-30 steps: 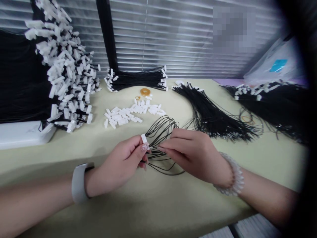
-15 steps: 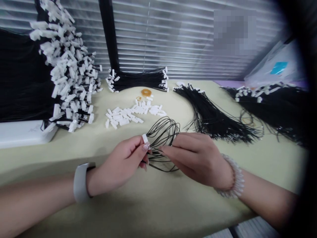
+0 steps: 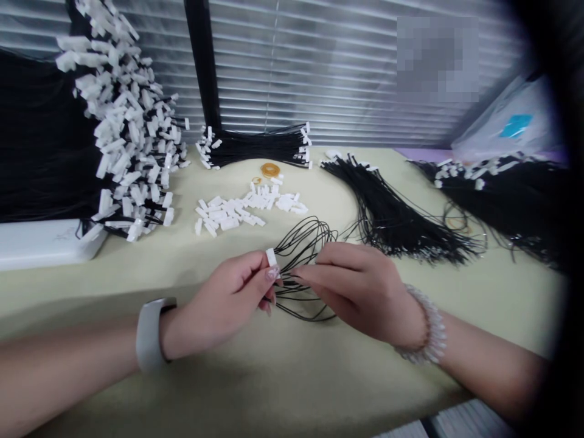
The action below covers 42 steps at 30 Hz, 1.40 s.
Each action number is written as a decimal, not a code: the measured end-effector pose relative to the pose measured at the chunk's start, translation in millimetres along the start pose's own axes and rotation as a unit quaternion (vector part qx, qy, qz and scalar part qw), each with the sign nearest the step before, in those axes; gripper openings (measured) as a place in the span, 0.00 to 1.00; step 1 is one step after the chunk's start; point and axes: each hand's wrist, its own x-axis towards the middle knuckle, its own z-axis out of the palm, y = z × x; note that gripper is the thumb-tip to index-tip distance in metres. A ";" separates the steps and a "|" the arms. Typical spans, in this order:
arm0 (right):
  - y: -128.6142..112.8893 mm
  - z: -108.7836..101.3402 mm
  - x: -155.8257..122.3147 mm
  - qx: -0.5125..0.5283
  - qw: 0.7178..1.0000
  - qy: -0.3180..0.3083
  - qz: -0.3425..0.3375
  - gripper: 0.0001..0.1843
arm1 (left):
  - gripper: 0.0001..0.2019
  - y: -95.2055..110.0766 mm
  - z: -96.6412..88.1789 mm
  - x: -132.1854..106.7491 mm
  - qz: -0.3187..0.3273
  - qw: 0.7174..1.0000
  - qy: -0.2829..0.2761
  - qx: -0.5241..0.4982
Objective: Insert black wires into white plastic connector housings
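Light springy black wires (image 3: 303, 219) pinched near the ends by right hand (image 3: 360, 292); left hand (image 3: 219, 301) grips white plastic connector (image 3: 272, 257).

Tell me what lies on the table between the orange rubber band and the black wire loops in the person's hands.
In the head view, a loose pile of white plastic connectors lies between the rubber band and the black wire loops held by the left hand and right hand.
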 end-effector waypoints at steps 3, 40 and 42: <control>-0.3 6.1 -0.4 0.069 0.997 -0.008 0.030 0.06 | 0.12 0.9 -0.4 -0.5 -0.001 1.000 -0.004 -0.001; -20.2 9.8 11.4 -0.217 0.970 -0.042 -0.105 0.10 | 0.14 -6.0 0.9 0.5 -0.009 0.999 0.013 0.041; -20.2 10.1 12.0 -0.216 0.968 -0.047 -0.116 0.10 | 0.14 -7.0 0.9 0.6 -0.004 0.999 0.012 0.048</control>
